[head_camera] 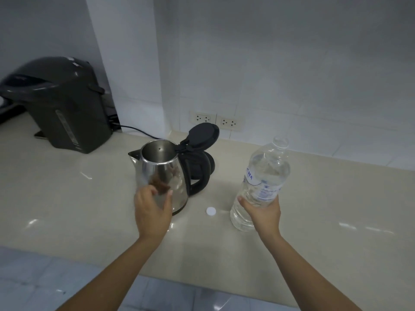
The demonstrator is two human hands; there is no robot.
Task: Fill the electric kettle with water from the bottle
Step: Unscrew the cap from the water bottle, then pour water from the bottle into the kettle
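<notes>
A steel electric kettle with a black handle stands on the beige counter, its black lid flipped open and the inside showing. My left hand cups the kettle's near lower side, thumb and fingers spread against the metal. My right hand grips a clear plastic water bottle around its lower half. The bottle is nearly upright, uncapped and mostly full, to the right of the kettle. Its white cap lies flat on the counter between my hands.
A dark hot-water dispenser sits at the back left with a black cord running behind the kettle. Two wall sockets are on the white tiled wall. The counter's front edge runs across the bottom.
</notes>
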